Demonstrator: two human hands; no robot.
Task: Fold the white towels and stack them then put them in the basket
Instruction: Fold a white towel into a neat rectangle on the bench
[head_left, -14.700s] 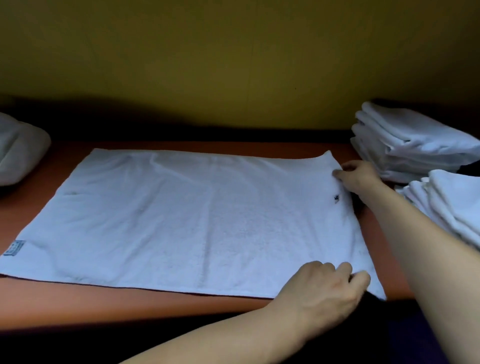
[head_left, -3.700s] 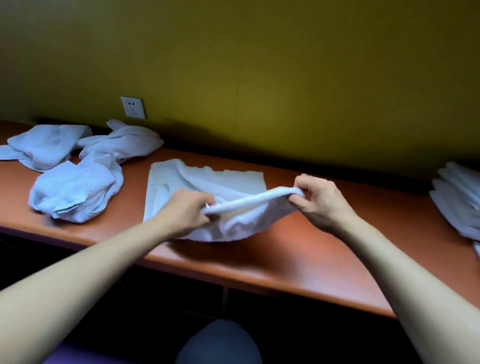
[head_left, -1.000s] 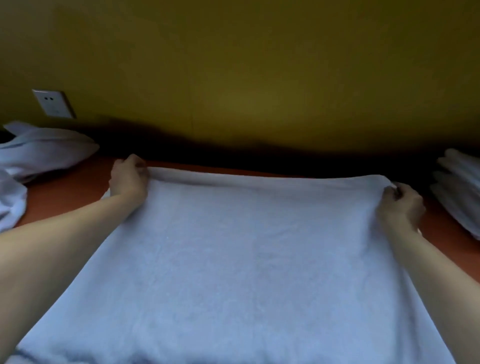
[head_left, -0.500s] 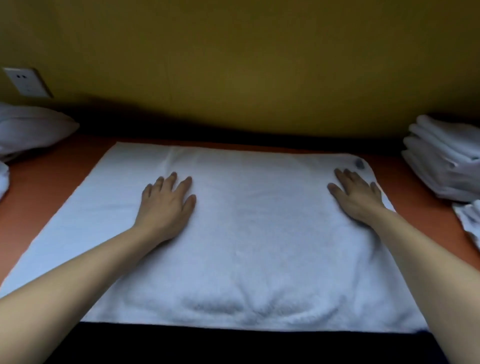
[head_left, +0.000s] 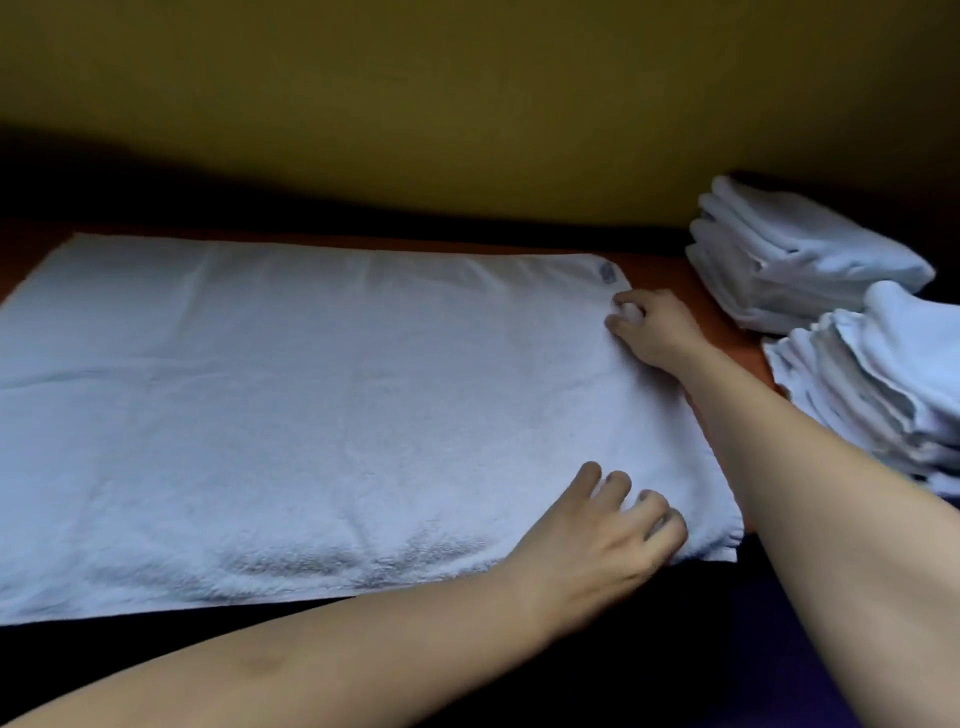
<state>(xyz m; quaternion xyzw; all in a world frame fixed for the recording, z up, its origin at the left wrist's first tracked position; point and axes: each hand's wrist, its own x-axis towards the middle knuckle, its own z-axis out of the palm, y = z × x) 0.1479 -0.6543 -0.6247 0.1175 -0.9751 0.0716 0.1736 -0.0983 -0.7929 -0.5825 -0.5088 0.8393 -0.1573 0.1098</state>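
A white towel (head_left: 311, 405) lies spread flat on the orange table (head_left: 735, 332), with a small label at its far right corner. My left hand (head_left: 597, 545) sits at the towel's near right corner, fingers curled over the edge and gripping it. My right hand (head_left: 654, 332) pinches the towel's right edge just below the far right corner. Two stacks of folded white towels stand to the right: a far stack (head_left: 800, 260) and a nearer stack (head_left: 883, 384). No basket is in view.
A yellow-green wall (head_left: 467, 104) runs close behind the table. The towel's near edge hangs at the table's front edge, with dark space below. A narrow strip of bare table separates the towel from the stacks.
Both hands have left their flat, spread position on the towel. They moved to its right side, and their fingers now curl onto the near and far right corners.
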